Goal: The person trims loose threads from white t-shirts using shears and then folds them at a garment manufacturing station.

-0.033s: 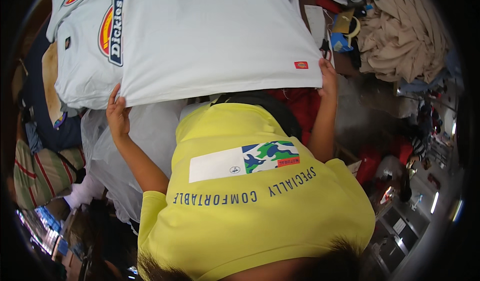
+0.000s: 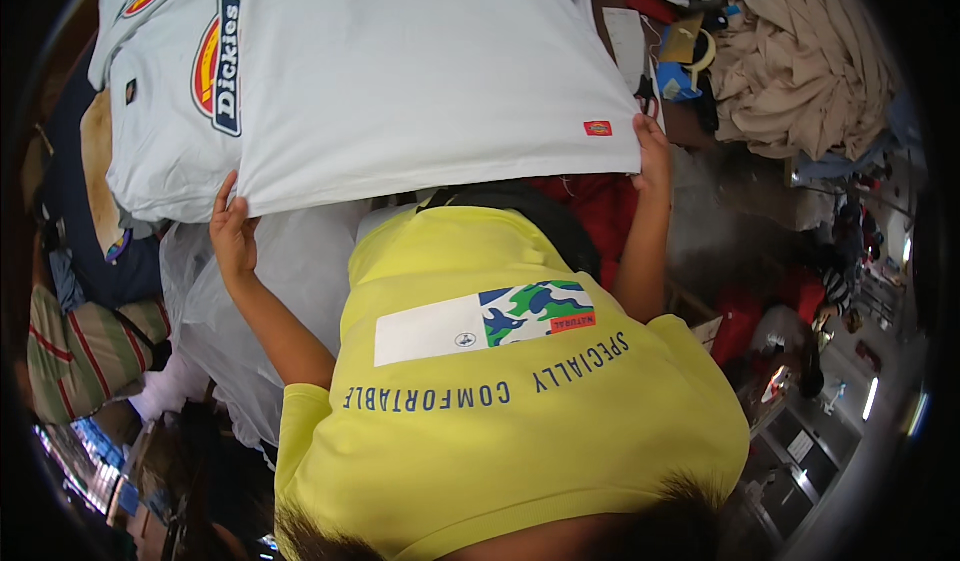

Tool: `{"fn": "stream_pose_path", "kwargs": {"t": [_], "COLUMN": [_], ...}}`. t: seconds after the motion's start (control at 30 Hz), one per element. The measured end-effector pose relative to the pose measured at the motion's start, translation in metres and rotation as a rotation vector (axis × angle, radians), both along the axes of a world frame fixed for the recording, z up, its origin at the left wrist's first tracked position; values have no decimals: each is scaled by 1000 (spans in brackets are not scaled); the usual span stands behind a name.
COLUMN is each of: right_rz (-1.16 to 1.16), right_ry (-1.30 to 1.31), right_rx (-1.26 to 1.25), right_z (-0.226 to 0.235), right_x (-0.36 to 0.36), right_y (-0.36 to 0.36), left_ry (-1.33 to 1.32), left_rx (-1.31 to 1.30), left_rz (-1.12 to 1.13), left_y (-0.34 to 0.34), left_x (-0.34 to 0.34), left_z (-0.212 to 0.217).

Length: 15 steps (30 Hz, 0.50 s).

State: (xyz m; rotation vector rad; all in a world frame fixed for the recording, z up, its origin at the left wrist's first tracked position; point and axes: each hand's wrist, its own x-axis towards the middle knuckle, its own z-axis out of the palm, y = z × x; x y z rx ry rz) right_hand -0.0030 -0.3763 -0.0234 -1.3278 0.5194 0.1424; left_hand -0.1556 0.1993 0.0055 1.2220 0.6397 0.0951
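The shirt (image 2: 410,81), white, is stretched out in front of the wearer, its hem running across from one hand to the other. The right hand (image 2: 653,156) looks clamped on the shirt's right corner, just beside the red tag (image 2: 597,129). The left hand (image 2: 233,239) is at the shirt's left corner, fingers partly spread against the edge; whether they pinch it, I cannot tell.

Left of the shirt, and partly under it, lie printed shirts (image 2: 165,151). Right of it on the bench (image 2: 685,126) are scissors (image 2: 647,98), a tape roll (image 2: 705,53) and, farther off, beige cloth (image 2: 800,71). Below its hem is a plastic bag (image 2: 215,291).

To hold this edge well, keep both corners level and pull evenly outward: the hem slopes down toward the left, and uneven pull would likely skew the soft cloth. The scissors sit close to the right fingers, so lift the edge clear of them.
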Motion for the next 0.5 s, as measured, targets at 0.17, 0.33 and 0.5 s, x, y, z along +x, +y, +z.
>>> {"fn": "stream_pose_path", "kwargs": {"t": [0.17, 0.33, 0.5], "right_rz": [-23, -28, -30], "right_ry": [-3, -21, -13], "right_rx": [-6, -22, -26], "right_z": [11, 10, 7], "right_x": [-3, -4, -5], "right_y": [5, 7, 9], "left_ry": [16, 36, 87], "left_rx": [9, 21, 88], "left_rz": [-5, -30, -70], "left_y": [0, 1, 5], "left_x": [3, 5, 5], "left_z": [-2, -2, -13]}}
